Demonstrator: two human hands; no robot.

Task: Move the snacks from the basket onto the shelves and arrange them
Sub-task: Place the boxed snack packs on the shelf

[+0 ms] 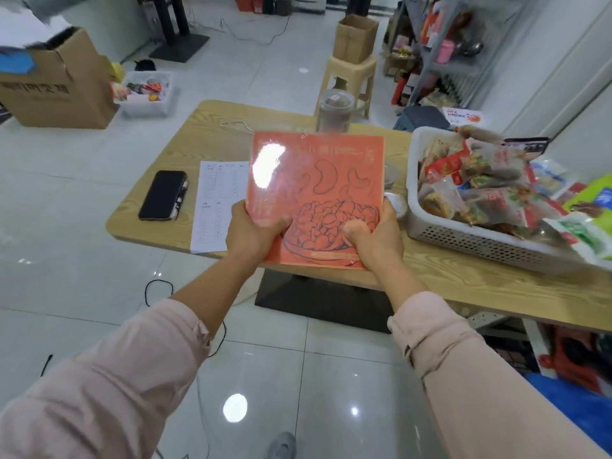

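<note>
Two hands hold the flat, film-wrapped orange-red cashew box over the wooden table: left hand and right hand clamp its lower corners, thumbs on top. It is likely stiff, light and slippery in its glossy film, so corner grips suit.

One wide-angle camera looks forward and steeply down from head height. The red box sits closest at centre, the table just beyond, the shelves far in the upper right.
</note>
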